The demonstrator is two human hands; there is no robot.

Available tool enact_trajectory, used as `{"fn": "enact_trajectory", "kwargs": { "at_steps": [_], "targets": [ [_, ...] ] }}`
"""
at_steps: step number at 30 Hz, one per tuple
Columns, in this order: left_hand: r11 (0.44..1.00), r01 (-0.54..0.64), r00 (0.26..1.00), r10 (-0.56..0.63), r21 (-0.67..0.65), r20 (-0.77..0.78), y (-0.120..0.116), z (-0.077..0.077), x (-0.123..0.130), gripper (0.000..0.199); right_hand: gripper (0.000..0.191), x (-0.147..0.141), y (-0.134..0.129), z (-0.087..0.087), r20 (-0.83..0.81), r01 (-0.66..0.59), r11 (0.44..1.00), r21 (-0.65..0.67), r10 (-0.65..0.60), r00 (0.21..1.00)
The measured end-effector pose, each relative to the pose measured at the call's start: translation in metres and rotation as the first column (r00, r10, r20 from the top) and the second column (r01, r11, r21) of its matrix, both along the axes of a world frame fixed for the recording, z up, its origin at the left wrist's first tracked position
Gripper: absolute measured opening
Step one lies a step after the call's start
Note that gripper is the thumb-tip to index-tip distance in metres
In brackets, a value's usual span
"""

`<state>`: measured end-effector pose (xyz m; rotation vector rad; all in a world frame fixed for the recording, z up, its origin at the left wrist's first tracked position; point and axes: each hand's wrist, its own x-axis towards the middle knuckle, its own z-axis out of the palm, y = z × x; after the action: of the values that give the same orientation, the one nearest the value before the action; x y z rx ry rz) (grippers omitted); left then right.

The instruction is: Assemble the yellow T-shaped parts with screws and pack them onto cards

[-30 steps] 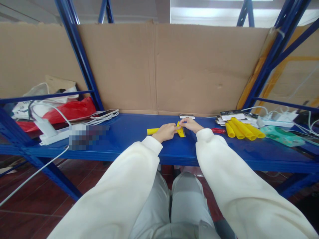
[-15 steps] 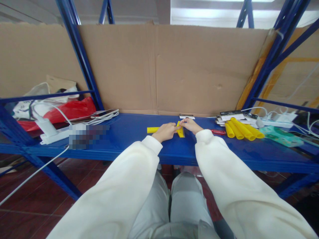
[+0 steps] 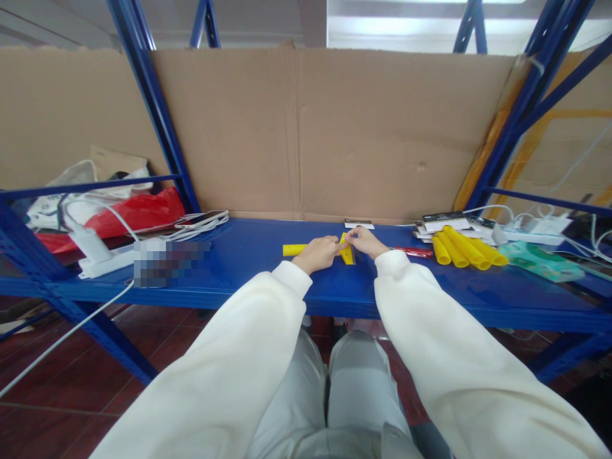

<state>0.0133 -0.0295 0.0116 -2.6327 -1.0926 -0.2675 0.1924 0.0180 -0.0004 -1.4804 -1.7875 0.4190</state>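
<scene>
My left hand (image 3: 316, 254) is wrapped round a yellow tube (image 3: 292, 250), whose end sticks out on the left; the rest lies hidden under the hand. Just right of its fingers is a flat yellow piece (image 3: 347, 255) that widens toward me, with a dark strip along its right edge. Whether tube and piece are joined is covered by the hand. My right hand (image 3: 364, 241) has its fingertips pinched together at the top of the yellow piece, on something too small to make out. A red tool (image 3: 415, 252) lies right of this hand.
Several yellow tubes (image 3: 461, 247) lie on the right of the blue shelf (image 3: 253, 255), beside a green packet (image 3: 545, 260) and small black-and-white boxes (image 3: 445, 221). A white power strip (image 3: 108, 258) stands at left. Cardboard (image 3: 363, 134) closes the back, between blue posts.
The hands keep their places at the yellow piece, with barely any finger movement. A little more of the red tool shows beside the right hand.
</scene>
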Motion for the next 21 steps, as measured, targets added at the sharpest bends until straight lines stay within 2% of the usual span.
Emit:
{"fn": "enact_trajectory", "kwargs": {
  "at_steps": [4, 8, 12, 21],
  "targets": [
    [1.000, 0.002, 1.000, -0.002, 0.000, 0.004, -0.0010, 0.0002, 0.0006, 0.042, 0.016, 0.0024, 0.0026, 0.0005, 0.215, 0.042, 0.997, 0.071, -0.056, 0.975],
    [1.000, 0.010, 1.000, -0.010, 0.006, 0.001, -0.0007, -0.0006, 0.0008, 0.043, 0.019, 0.0056, 0.0023, 0.0017, 0.318, -0.003, 0.994, 0.113, -0.033, 0.947],
    [1.000, 0.008, 1.000, -0.008, 0.005, 0.001, -0.0022, 0.0005, 0.0008, 0.042, 0.018, 0.0064, -0.0011, 0.0045, 0.363, -0.031, 0.992, 0.123, -0.016, 0.932],
    [1.000, -0.008, 1.000, 0.008, -0.002, 0.003, -0.0044, 0.0021, 0.0017, 0.042, 0.022, -0.0005, -0.0009, 0.0043, 0.323, 0.066, 0.997, 0.045, -0.077, 0.943]
  ]
}}
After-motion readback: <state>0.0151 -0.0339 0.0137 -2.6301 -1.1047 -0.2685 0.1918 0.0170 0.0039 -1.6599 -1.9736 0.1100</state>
